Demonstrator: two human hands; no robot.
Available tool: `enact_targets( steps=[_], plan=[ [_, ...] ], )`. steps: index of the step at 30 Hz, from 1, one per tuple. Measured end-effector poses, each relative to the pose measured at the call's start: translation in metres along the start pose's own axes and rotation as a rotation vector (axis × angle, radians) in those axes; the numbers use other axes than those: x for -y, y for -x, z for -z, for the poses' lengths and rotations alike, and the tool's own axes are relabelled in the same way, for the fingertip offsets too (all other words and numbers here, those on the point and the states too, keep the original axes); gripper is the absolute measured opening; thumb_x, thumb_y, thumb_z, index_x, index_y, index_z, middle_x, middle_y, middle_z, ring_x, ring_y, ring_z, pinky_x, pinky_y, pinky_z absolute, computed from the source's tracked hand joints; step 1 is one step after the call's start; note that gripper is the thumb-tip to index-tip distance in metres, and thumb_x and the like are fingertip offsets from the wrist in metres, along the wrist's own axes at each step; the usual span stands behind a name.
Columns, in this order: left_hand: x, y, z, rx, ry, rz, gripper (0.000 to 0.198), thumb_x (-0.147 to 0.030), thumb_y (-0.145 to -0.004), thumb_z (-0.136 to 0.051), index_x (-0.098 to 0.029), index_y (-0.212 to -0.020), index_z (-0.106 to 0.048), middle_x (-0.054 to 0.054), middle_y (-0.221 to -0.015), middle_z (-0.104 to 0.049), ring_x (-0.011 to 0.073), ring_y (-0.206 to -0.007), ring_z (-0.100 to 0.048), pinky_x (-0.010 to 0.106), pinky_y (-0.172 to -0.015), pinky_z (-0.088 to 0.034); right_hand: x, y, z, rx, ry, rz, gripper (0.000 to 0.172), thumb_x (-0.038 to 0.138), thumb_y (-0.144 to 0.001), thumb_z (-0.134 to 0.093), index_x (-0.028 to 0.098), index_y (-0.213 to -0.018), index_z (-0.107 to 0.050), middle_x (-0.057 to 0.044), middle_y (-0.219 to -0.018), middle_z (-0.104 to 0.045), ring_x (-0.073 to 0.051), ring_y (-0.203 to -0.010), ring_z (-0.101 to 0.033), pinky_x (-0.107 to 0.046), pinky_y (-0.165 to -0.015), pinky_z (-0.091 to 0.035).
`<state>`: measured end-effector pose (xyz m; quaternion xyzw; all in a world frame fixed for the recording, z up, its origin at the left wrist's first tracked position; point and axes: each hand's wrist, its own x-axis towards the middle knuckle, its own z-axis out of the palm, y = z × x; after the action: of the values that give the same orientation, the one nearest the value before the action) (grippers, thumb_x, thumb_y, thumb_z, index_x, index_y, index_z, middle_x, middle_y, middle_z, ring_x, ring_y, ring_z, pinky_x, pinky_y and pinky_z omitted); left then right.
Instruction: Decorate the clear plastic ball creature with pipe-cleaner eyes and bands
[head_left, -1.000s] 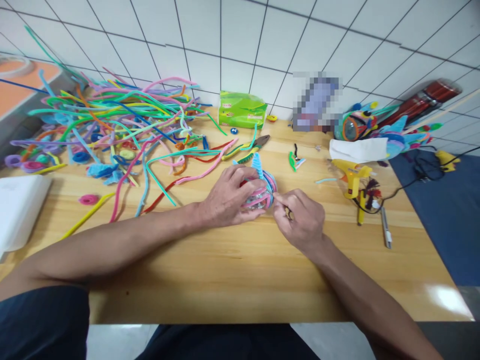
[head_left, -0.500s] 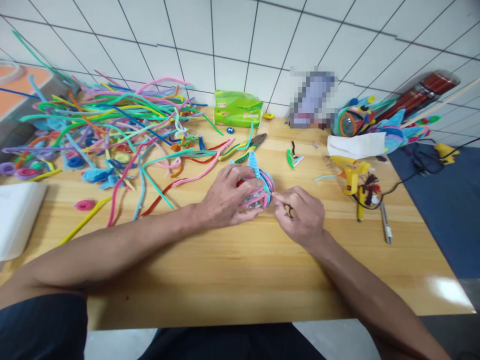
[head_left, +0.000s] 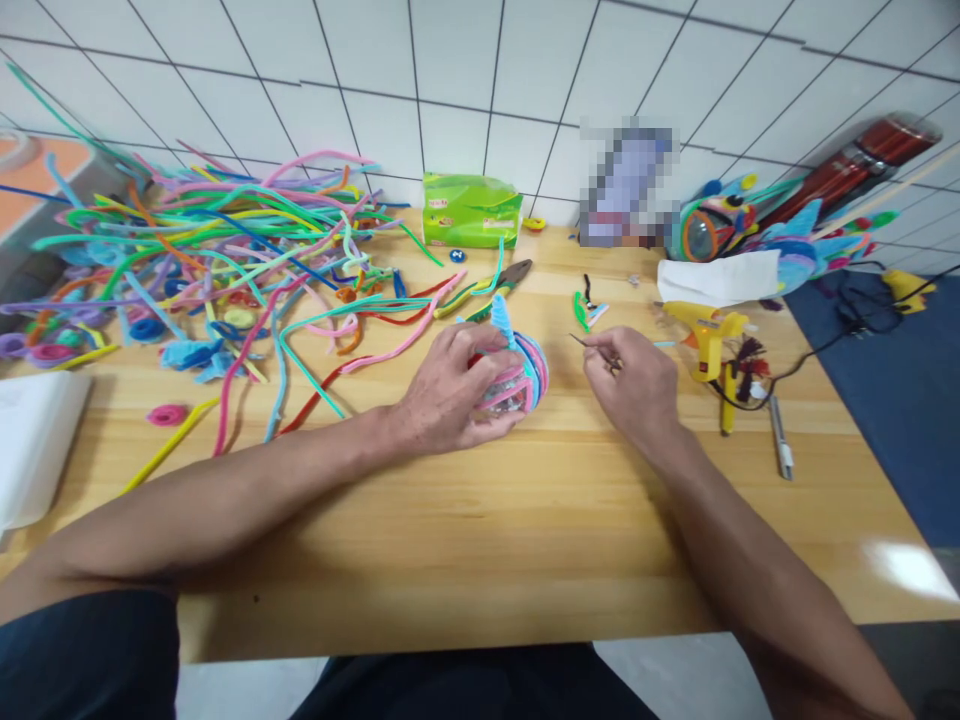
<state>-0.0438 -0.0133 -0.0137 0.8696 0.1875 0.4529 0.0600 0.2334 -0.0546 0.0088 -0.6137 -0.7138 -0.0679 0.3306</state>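
The fuzzy craft, probably light with easily crushed trim, seems best held round its clear body, sits in the left hand's closed grip mid-worktop, while the right hand pinches a thin pointed tool apart from it.

My left sleeve is short and dark navy; my lap clothing, near-black. My left hand and right hand are bare.

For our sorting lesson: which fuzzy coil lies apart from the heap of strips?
The pink coil just left of the slanting yellow strip. It sits apart; the other coils, like the blue one, lie in or against the heap.
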Motion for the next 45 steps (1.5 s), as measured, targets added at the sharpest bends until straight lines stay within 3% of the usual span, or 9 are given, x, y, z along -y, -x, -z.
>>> enact_targets(
  steps=[8,12,16,21,28,32,36,41,45],
  plan=[
    [-0.005,-0.006,0.007,0.091,-0.157,-0.072,0.044,-0.044,-0.103,-0.065,-0.024,-0.142,-0.058,0.015,-0.132,-0.055,0.0313,-0.121,-0.056,0.051,-0.100,-0.057,-0.042,-0.013,0.022,0.366,0.217,-0.012,0.005,0.022,-0.084,-0.067,0.023,-0.082,-0.072,-0.006,-0.089,-0.080,-0.025,-0.082,-0.072,-0.034,-0.071,-0.048],
    [-0.007,-0.007,0.009,0.127,-0.184,-0.086,0.033,-0.042,-0.104,-0.064,-0.024,-0.131,-0.063,0.014,-0.133,-0.053,0.0322,-0.124,-0.054,0.052,-0.102,-0.055,-0.020,-0.007,0.025,0.143,0.217,0.021,0.015,0.028,-0.097,-0.065,0.022,-0.086,-0.074,-0.006,-0.084,-0.079,-0.023,-0.078,-0.072,-0.034,-0.069,-0.049],
    [-0.011,-0.007,0.009,0.136,-0.204,-0.108,0.030,-0.040,-0.104,-0.064,-0.026,-0.130,-0.065,0.014,-0.134,-0.055,0.0340,-0.127,-0.052,0.052,-0.102,-0.053,0.020,0.011,0.015,-0.076,-0.027,0.277,0.021,0.033,-0.105,-0.063,0.023,-0.120,-0.073,-0.007,-0.097,-0.081,-0.021,-0.082,-0.074,-0.034,-0.075,-0.058],
    [-0.010,-0.004,0.002,0.089,-0.185,-0.090,0.051,-0.059,-0.101,-0.069,-0.024,-0.137,-0.062,0.016,-0.131,-0.061,0.0349,-0.123,-0.054,0.052,-0.100,-0.053,0.036,0.029,-0.008,-0.013,-0.199,0.416,0.058,0.056,-0.101,-0.067,0.026,-0.150,-0.059,-0.018,-0.139,-0.071,-0.035,-0.127,-0.071,-0.055,-0.102,-0.062],
    [-0.012,-0.002,0.002,0.025,0.082,-0.019,0.081,-0.068,-0.095,-0.074,-0.024,-0.155,-0.043,0.019,-0.139,-0.062,0.0363,-0.132,-0.058,0.055,-0.109,-0.053,0.023,0.029,-0.015,0.020,-0.275,0.364,0.050,0.039,-0.102,-0.068,0.029,-0.150,-0.059,-0.017,-0.141,-0.072,-0.034,-0.127,-0.073,-0.056,-0.101,-0.064],
    [-0.009,0.001,0.004,-0.065,0.215,0.151,0.062,-0.057,-0.106,-0.062,-0.023,-0.153,-0.044,0.018,-0.143,-0.056,0.0330,-0.136,-0.055,0.053,-0.112,-0.051,0.022,0.025,-0.015,-0.011,-0.319,0.300,0.047,0.033,-0.103,-0.064,0.027,-0.150,-0.059,-0.016,-0.139,-0.073,-0.032,-0.129,-0.072,-0.053,-0.103,-0.063],
    [-0.001,0.005,0.000,-0.126,0.248,0.471,0.038,-0.051,-0.112,-0.051,-0.021,-0.136,-0.053,0.012,-0.128,-0.059,0.0261,-0.121,-0.058,0.045,-0.103,-0.052,0.021,0.022,-0.019,-0.054,-0.376,0.259,0.042,0.031,-0.103,-0.063,0.024,-0.144,-0.061,-0.016,-0.133,-0.075,-0.030,-0.127,-0.072,-0.049,-0.098,-0.064],
    [0.005,0.005,0.000,-0.003,0.454,0.788,0.049,-0.067,-0.111,-0.043,-0.021,-0.127,-0.052,0.005,-0.103,-0.064,0.0196,-0.091,-0.062,0.039,-0.088,-0.054,0.023,0.023,-0.024,-0.060,-0.427,0.217,0.040,0.029,-0.103,-0.062,0.024,-0.142,-0.059,-0.015,-0.132,-0.074,-0.029,-0.123,-0.072,-0.043,-0.087,-0.066],
    [0.008,0.002,0.000,-0.064,0.459,0.898,0.063,-0.083,-0.102,-0.048,-0.022,-0.115,-0.054,0.003,-0.093,-0.063,0.0191,-0.083,-0.061,0.038,-0.081,-0.054,0.027,0.024,-0.026,-0.069,-0.440,0.191,0.039,0.027,-0.102,-0.061,0.024,-0.142,-0.058,-0.014,-0.133,-0.073,-0.029,-0.126,-0.070,-0.047,-0.096,-0.064]
  ],
)
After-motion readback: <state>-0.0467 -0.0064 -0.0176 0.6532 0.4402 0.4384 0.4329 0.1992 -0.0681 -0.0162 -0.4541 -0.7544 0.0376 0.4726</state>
